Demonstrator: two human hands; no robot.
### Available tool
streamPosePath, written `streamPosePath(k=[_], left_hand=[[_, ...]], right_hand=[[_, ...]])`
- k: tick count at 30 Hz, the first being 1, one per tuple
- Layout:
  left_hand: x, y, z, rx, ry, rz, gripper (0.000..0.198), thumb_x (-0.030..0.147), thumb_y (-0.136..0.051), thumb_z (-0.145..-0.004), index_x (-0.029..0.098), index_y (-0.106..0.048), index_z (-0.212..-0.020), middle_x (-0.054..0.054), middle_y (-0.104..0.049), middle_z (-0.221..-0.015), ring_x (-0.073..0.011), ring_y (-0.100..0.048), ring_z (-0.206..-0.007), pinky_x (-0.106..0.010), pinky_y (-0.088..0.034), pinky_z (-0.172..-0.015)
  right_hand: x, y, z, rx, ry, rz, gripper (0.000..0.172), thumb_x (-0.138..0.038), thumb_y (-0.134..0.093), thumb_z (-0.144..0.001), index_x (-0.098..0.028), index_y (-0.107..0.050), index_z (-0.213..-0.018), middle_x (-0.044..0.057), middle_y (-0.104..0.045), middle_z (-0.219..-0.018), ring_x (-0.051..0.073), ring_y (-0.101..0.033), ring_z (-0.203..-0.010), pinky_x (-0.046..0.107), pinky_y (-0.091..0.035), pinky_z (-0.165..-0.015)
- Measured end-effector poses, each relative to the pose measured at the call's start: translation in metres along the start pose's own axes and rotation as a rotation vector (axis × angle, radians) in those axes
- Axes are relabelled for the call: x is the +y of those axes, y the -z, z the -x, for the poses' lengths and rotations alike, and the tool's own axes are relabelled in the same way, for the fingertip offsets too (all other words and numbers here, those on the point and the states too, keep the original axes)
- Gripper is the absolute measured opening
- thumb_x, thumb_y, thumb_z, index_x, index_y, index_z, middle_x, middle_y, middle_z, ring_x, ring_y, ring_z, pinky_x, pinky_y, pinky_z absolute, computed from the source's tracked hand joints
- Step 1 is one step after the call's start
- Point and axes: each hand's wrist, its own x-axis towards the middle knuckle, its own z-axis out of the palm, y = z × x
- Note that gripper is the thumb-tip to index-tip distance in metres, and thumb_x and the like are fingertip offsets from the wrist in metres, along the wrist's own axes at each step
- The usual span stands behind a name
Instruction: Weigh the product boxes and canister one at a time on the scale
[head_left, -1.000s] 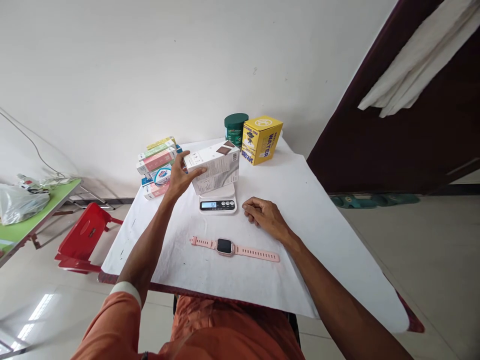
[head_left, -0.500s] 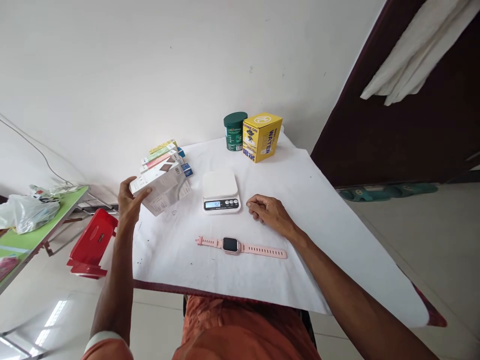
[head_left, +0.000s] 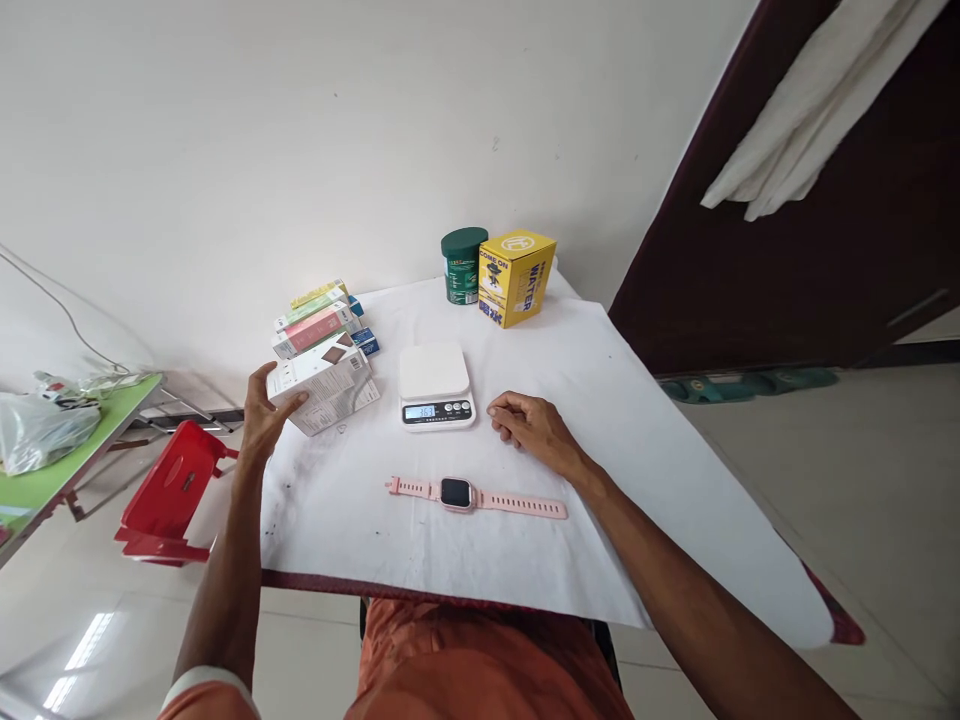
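Left hand (head_left: 264,415) pinches the white box (head_left: 321,382) | right hand (head_left: 535,430) curls, fingers together, beside the scale (head_left: 433,372) | yellow box (head_left: 517,280) shouts "COME ON", "WATER"!

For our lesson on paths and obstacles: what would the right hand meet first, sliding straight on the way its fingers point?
Probably the near right edge of the white scale: the right hand points at it, with a small gap between, though depth is hard to judge.

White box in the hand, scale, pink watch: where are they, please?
White box (head_left: 328,388): head view, on its printed side.
Scale (head_left: 435,380): head view, on its white top plate.
Pink watch (head_left: 456,493): head view, on its dark screen.
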Motion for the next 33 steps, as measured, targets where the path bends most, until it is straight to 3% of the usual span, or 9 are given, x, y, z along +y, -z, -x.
streamPosePath(k=[3, 5, 8, 11, 15, 18, 21, 25, 33], left_hand=[[0.02, -0.011, 0.006, 0.12, -0.172, -0.228, 0.098, 0.054, -0.09, -0.067, 0.022, -0.045, -0.148, -0.018, -0.045, -0.153, -0.0375, -0.043, -0.148, -0.057, -0.036, -0.123], [0.045, -0.033, 0.007, 0.235, -0.348, -0.348, 0.095, 0.052, -0.086, -0.074, 0.021, -0.041, -0.152, -0.019, -0.042, -0.155, -0.0369, -0.037, -0.15, -0.057, -0.031, -0.125], [0.094, -0.087, 0.0, 0.176, -0.555, -0.38, 0.082, 0.049, -0.079, -0.083, 0.022, -0.042, -0.151, -0.018, -0.044, -0.152, -0.0349, -0.038, -0.149, -0.056, -0.033, -0.124], [0.139, -0.155, -0.019, 0.059, -0.636, -0.359, 0.077, 0.049, -0.079, -0.084, 0.024, -0.045, -0.148, -0.017, -0.04, -0.155, -0.0356, -0.035, -0.15, -0.056, -0.032, -0.124], [0.173, -0.248, -0.054, -0.198, -0.544, -0.295, 0.079, 0.053, -0.082, -0.08, 0.023, -0.048, -0.145, -0.017, -0.049, -0.145, -0.0368, -0.043, -0.143, -0.053, -0.036, -0.119], [0.18, -0.31, -0.077, -0.384, -0.396, -0.363, 0.087, 0.057, -0.085, -0.074, 0.023, -0.047, -0.144, -0.02, -0.049, -0.145, -0.041, -0.042, -0.142, -0.056, -0.035, -0.116], [0.177, -0.354, -0.093, -0.462, -0.272, -0.406, 0.097, 0.056, -0.089, -0.068, 0.019, -0.043, -0.145, -0.024, -0.045, -0.148, -0.0435, -0.039, -0.145, -0.058, -0.033, -0.116], [0.167, -0.381, -0.105, -0.451, -0.143, -0.396, 0.101, 0.053, -0.092, -0.062, 0.016, -0.042, -0.142, -0.027, -0.042, -0.147, -0.0445, -0.039, -0.145, -0.059, -0.03, -0.117], [0.155, -0.394, -0.112, -0.368, -0.103, -0.376, 0.092, 0.05, -0.1, -0.048, 0.021, -0.047, -0.118, -0.022, -0.044, -0.139, -0.0452, -0.037, -0.143, -0.058, -0.03, -0.116]], right_hand=[[0.001, 0.0, 0.0, -0.004, 0.006, -0.003, 0.029, -0.049, -0.062, -0.086, -0.02, -0.065, -0.084, 0.001, -0.066, -0.073, 0.012, -0.057, -0.058, 0.023, -0.043, -0.048], [0.0, -0.001, 0.0, -0.004, 0.013, -0.009, 0.029, -0.048, -0.062, -0.086, -0.02, -0.065, -0.083, 0.001, -0.065, -0.072, 0.012, -0.057, -0.058, 0.023, -0.043, -0.047], [-0.001, -0.001, 0.001, 0.006, 0.023, -0.027, 0.027, -0.047, -0.062, -0.086, -0.02, -0.064, -0.082, 0.0, -0.064, -0.071, 0.012, -0.057, -0.057, 0.023, -0.042, -0.047], [-0.002, -0.001, 0.001, 0.008, 0.041, -0.03, 0.026, -0.045, -0.06, -0.086, -0.02, -0.064, -0.082, 0.001, -0.065, -0.072, 0.013, -0.058, -0.058, 0.023, -0.042, -0.047], [0.0, -0.001, -0.002, 0.007, 0.067, -0.039, 0.023, -0.041, -0.058, -0.086, -0.02, -0.063, -0.079, 0.0, -0.064, -0.07, 0.012, -0.058, -0.057, 0.022, -0.042, -0.048], [0.003, -0.002, -0.004, 0.002, 0.053, -0.053, 0.02, -0.039, -0.057, -0.085, -0.021, -0.062, -0.077, -0.001, -0.064, -0.069, 0.012, -0.059, -0.056, 0.022, -0.041, -0.046], [0.004, -0.002, -0.005, -0.002, 0.048, -0.048, 0.019, -0.037, -0.056, -0.086, -0.021, -0.061, -0.077, -0.001, -0.063, -0.068, 0.012, -0.059, -0.056, 0.021, -0.042, -0.047], [0.001, 0.0, -0.003, -0.014, 0.064, -0.056, 0.018, -0.035, -0.055, -0.088, -0.022, -0.06, -0.077, -0.002, -0.062, -0.07, 0.012, -0.058, -0.057, 0.022, -0.044, -0.051], [0.002, -0.001, -0.005, -0.015, 0.043, -0.059, 0.016, -0.032, -0.055, -0.089, -0.021, -0.061, -0.078, -0.002, -0.063, -0.07, 0.012, -0.059, -0.056, 0.022, -0.046, -0.052]])
